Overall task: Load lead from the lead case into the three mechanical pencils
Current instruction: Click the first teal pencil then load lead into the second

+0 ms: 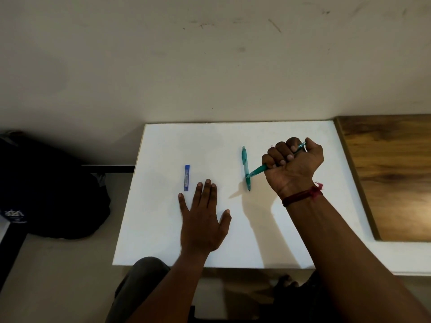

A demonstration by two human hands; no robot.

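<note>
Lead case (186, 177) – a slim blue one – lies flat on the white table (163, 229), left of the middle, its long side running away from the person. Just beside its near end rests the left hand (203, 220), palm down on the table, its fingers (207, 190) straight and a little spread, holding nothing; the fingertips come close to the case but stay apart from it. To the right, a teal pencil (246, 169) lies on the table, roughly parallel to the case and well apart from it. The right hand (293, 164) is raised above the table, wrist turned so that the palm side faces the camera, and its fingers (271, 157) are curled into a fist round a second teal pencil (258, 170). This one slants through the fist – its far end sticks out by the thumb, and its pointed end reaches down and left to cross the pencil that lies on the table; whether the two touch I cannot tell. A small pale tip shows just behind the fist, too little of it to say what it is. A red thread (303, 194) is tied round the right wrist. A wooden board (391, 173) adjoins the table on the right, a dark bag (46, 190) sits on the floor to the left, and a pale scuffed wall (210, 66) stands behind.
</note>
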